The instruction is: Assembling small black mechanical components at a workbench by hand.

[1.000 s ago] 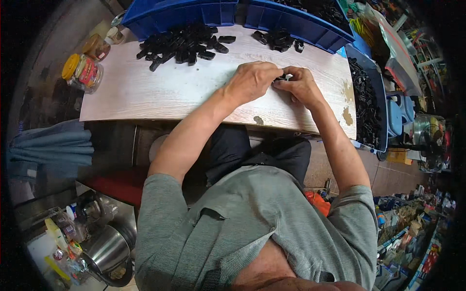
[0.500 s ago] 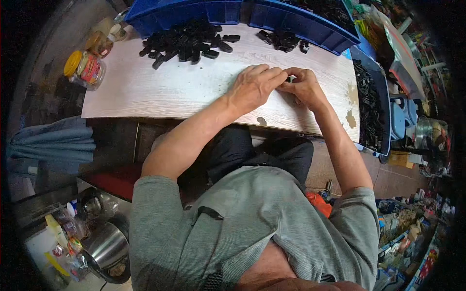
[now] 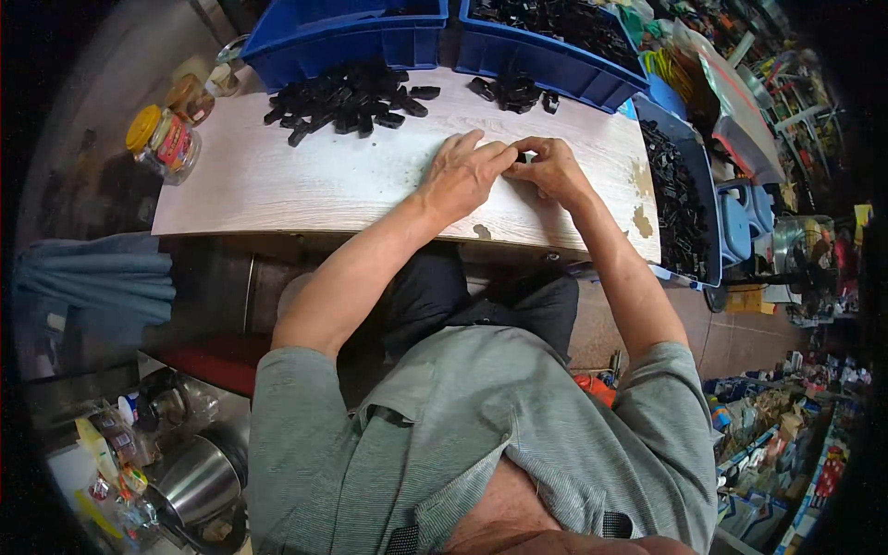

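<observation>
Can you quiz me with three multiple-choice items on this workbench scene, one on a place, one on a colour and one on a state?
1. Where does the yellow-lidded clear jar stand?
A. at the left end of the pale wooden board
B. inside a crate
C. on the floor

2. What colour are the plastic crates behind the board?
A. red
B. blue
C. green

3. How are the left hand and right hand placed?
A. far apart
B. both in a crate
C. fingertips together over a small black part

Answers: 1 A, the jar sits at the board's left end. 2 B, both crates are blue. 3 C, the fingertips meet on the board, pinching a small part.
</observation>
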The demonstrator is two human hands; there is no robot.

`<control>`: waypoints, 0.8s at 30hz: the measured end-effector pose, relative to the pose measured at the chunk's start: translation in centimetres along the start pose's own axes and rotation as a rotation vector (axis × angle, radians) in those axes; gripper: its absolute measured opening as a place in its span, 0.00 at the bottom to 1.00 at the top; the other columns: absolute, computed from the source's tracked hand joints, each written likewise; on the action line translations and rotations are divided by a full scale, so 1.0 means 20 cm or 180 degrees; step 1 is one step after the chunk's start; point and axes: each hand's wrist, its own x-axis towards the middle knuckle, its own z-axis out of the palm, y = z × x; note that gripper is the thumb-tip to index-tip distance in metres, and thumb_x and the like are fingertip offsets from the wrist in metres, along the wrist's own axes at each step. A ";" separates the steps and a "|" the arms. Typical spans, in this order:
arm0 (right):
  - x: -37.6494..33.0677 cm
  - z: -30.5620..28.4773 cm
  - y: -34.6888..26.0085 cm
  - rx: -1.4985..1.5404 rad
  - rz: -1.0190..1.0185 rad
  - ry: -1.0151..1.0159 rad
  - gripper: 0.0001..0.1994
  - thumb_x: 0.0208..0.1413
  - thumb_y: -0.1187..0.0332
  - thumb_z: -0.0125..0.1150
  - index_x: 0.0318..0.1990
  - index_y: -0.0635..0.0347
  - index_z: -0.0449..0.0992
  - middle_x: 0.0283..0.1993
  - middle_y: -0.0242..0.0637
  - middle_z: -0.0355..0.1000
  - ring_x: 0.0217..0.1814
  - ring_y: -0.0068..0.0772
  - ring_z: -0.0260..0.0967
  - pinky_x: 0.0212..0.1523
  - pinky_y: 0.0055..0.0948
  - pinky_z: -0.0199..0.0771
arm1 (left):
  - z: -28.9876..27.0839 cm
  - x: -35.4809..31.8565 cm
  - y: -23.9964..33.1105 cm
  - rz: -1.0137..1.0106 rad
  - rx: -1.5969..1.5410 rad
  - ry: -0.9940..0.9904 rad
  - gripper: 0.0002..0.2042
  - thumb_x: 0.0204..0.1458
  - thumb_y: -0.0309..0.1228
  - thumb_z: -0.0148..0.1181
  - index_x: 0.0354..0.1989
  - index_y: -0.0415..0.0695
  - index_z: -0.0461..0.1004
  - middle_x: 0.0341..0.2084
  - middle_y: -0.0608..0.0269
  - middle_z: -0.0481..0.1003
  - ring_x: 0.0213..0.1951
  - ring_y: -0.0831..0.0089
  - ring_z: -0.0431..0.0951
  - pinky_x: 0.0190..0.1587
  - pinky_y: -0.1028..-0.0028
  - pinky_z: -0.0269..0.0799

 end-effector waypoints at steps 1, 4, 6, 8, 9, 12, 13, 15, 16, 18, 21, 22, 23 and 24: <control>0.00 0.00 0.00 0.0002 0.0016 -0.0003 0.20 0.49 0.62 0.76 0.49 0.61 0.82 0.22 0.33 0.73 0.16 0.24 0.65 0.17 0.28 0.65 | -0.01 0.00 0.00 0.0011 0.0042 0.0182 0.15 0.54 0.23 0.55 0.51 0.43 0.76 0.45 0.63 0.79 0.49 0.56 0.77 0.51 0.56 0.72; -0.02 -0.01 0.03 0.0403 0.0171 0.0073 0.18 0.50 0.62 0.75 0.46 0.59 0.81 0.21 0.31 0.70 0.15 0.22 0.62 0.16 0.26 0.60 | -0.09 -0.02 -0.08 -0.0309 0.0087 0.0335 0.16 0.55 0.20 0.52 0.51 0.42 0.77 0.48 0.61 0.79 0.51 0.54 0.77 0.53 0.57 0.74; -0.03 -0.07 0.08 0.0968 0.0509 0.0236 0.13 0.50 0.63 0.74 0.40 0.56 0.79 0.20 0.29 0.68 0.16 0.20 0.61 0.15 0.25 0.60 | -0.18 -0.04 -0.18 -0.0848 0.0374 0.0375 0.19 0.51 0.15 0.49 0.50 0.40 0.78 0.50 0.59 0.80 0.50 0.56 0.77 0.52 0.60 0.75; -0.04 -0.16 0.15 0.1097 0.0567 0.0634 0.13 0.52 0.63 0.73 0.42 0.56 0.80 0.18 0.25 0.64 0.15 0.20 0.61 0.15 0.26 0.66 | -0.26 -0.09 -0.29 -0.1018 0.1030 0.0185 0.17 0.51 0.18 0.52 0.49 0.42 0.79 0.47 0.60 0.80 0.47 0.59 0.76 0.49 0.61 0.72; -0.03 -0.23 0.18 0.1130 0.0677 0.0757 0.14 0.52 0.63 0.73 0.43 0.57 0.80 0.17 0.24 0.63 0.15 0.21 0.62 0.15 0.27 0.69 | -0.29 -0.11 -0.34 -0.1147 0.1195 -0.0075 0.17 0.52 0.19 0.53 0.49 0.43 0.79 0.46 0.60 0.80 0.47 0.59 0.75 0.49 0.60 0.71; -0.01 -0.46 0.29 0.1691 0.0559 0.1350 0.15 0.54 0.61 0.72 0.45 0.58 0.80 0.16 0.26 0.60 0.17 0.26 0.66 0.20 0.34 0.79 | -0.29 -0.15 -0.40 -0.1041 0.1464 -0.0423 0.15 0.53 0.21 0.54 0.49 0.43 0.79 0.44 0.61 0.80 0.47 0.59 0.75 0.48 0.61 0.72; 0.00 -0.54 0.32 0.1843 0.0698 0.1717 0.15 0.54 0.60 0.71 0.45 0.58 0.80 0.16 0.27 0.60 0.18 0.28 0.68 0.22 0.37 0.82 | -0.28 -0.16 -0.41 -0.1005 0.1472 -0.0354 0.15 0.53 0.21 0.54 0.49 0.43 0.79 0.44 0.61 0.80 0.47 0.59 0.75 0.48 0.61 0.72; 0.02 -0.65 0.39 0.2023 0.0880 0.2427 0.17 0.54 0.60 0.73 0.46 0.60 0.80 0.18 0.29 0.61 0.21 0.35 0.72 0.26 0.44 0.85 | -0.26 -0.16 -0.39 -0.0782 0.1106 -0.0146 0.14 0.54 0.21 0.54 0.48 0.43 0.80 0.44 0.61 0.80 0.46 0.60 0.76 0.48 0.61 0.72; 0.04 -0.67 0.43 0.2083 0.0864 0.2634 0.17 0.53 0.60 0.74 0.45 0.60 0.80 0.18 0.30 0.63 0.21 0.36 0.72 0.26 0.43 0.85 | -0.25 -0.17 -0.37 -0.0706 0.1002 0.0016 0.14 0.54 0.22 0.55 0.48 0.43 0.80 0.43 0.61 0.80 0.46 0.60 0.77 0.48 0.61 0.72; 0.08 -0.68 0.49 0.1933 0.0834 0.2824 0.18 0.51 0.61 0.76 0.44 0.61 0.81 0.20 0.33 0.66 0.19 0.37 0.72 0.24 0.43 0.84 | -0.23 -0.16 -0.33 -0.0653 0.0900 0.0005 0.14 0.54 0.22 0.56 0.48 0.43 0.80 0.44 0.60 0.81 0.46 0.60 0.77 0.47 0.62 0.72; 0.20 -0.60 0.52 0.1359 0.0630 0.2308 0.21 0.47 0.58 0.79 0.43 0.63 0.81 0.25 0.38 0.72 0.16 0.37 0.70 0.21 0.37 0.79 | -0.19 -0.13 -0.27 -0.0679 0.0844 -0.0154 0.15 0.53 0.22 0.57 0.49 0.43 0.80 0.47 0.59 0.81 0.48 0.61 0.77 0.48 0.62 0.70; 0.25 -0.56 0.51 0.1032 0.0567 0.2207 0.22 0.46 0.58 0.80 0.43 0.63 0.81 0.25 0.38 0.72 0.17 0.36 0.70 0.20 0.36 0.77 | -0.18 -0.12 -0.26 -0.0709 0.0745 -0.0102 0.15 0.54 0.22 0.57 0.49 0.43 0.80 0.48 0.60 0.81 0.50 0.61 0.77 0.50 0.61 0.69; 0.29 -0.52 0.50 0.0767 0.0616 0.2037 0.22 0.45 0.57 0.81 0.42 0.64 0.81 0.25 0.38 0.72 0.17 0.36 0.70 0.20 0.35 0.76 | -0.17 -0.11 -0.25 -0.0742 0.0649 -0.0054 0.14 0.54 0.22 0.57 0.49 0.43 0.80 0.48 0.60 0.81 0.51 0.61 0.77 0.51 0.61 0.68; 0.32 -0.47 0.48 0.0753 0.0652 0.2029 0.21 0.45 0.57 0.81 0.40 0.64 0.81 0.25 0.37 0.71 0.17 0.33 0.69 0.19 0.33 0.73 | -0.16 -0.10 -0.25 -0.0749 0.0647 -0.0062 0.14 0.54 0.22 0.57 0.49 0.43 0.80 0.48 0.60 0.81 0.51 0.61 0.77 0.51 0.61 0.68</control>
